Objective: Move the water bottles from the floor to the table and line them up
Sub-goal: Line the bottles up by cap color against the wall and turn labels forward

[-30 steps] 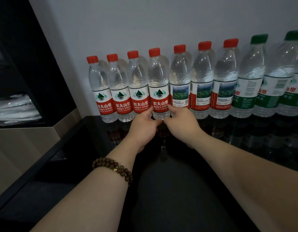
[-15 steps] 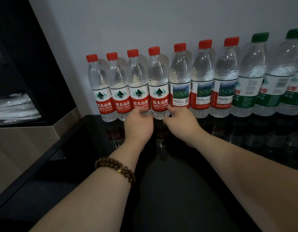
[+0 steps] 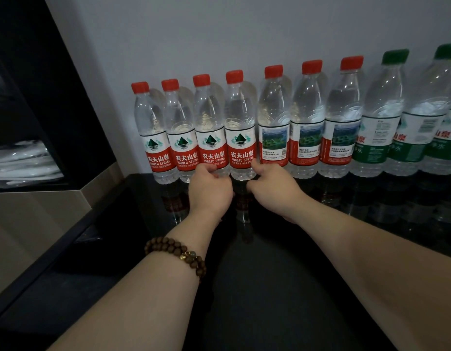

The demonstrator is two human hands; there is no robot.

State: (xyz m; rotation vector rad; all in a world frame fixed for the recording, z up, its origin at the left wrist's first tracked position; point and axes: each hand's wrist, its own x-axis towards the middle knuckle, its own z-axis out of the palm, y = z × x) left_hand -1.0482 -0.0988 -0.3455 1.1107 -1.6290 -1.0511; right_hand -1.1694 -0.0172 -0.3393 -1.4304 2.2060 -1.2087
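I take the fourth red-capped bottle (image 3: pixel 240 138), counted from the left end of the row, as my marker. It stands upright on the glossy black table (image 3: pixel 270 287), with the pale wall (image 3: pixel 219 34) right behind it. Three bottles with the same red mountain label stand shoulder to shoulder to its left. To its right come three red-capped bottles with picture labels, then the green-capped bottles (image 3: pixel 381 117) beyond those. So the bottles I can see are all up on the table, and what remains looks like tidying the line.

My left hand (image 3: pixel 210 184) sits low in front of the third bottle (image 3: pixel 209 138), the one just left of the marker. Its fingers are curled at that bottle's foot. My right hand (image 3: pixel 271 184) is at the marker's lower right, thumb up against the edge of the label and the other fingers curled below it. I cannot tell whether either hand actually closes on a bottle or only nudges one.

The bottles look full and sealed, so I judge them moderately heavy and bottom-steady. The clear plastic is thin and ribbed and should give a little under a squeeze. The labelled waist looks like the firmest place to hold, and the least slippery. On this slick top a push at the base should slide a bottle, while a push near the cap could tip it into its neighbours. A bead bracelet (image 3: pixel 176 254) is on my left wrist, well below the marker and clear of the row.
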